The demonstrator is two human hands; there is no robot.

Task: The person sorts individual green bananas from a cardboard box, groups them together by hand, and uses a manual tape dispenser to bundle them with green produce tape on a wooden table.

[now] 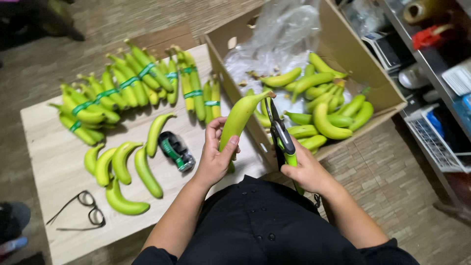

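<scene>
Left hand [214, 159] clamps the firm, smooth, easily bruised green banana [239, 119] mid-length — right hand [305, 169] closed round green-handled shears [280, 133] beside its tip.

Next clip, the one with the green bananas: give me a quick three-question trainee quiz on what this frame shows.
1. True or false: the left hand holds a single green banana upright.
2. What does the right hand grip? A) tape dispenser B) green-handled shears C) eyeglasses
3. Where do the taped banana bunches lie: on the wooden table or in the cardboard box?

Key: 1 true. 2 B, the green-handled shears, blades at the banana's tip. 3 On the wooden table.
</scene>
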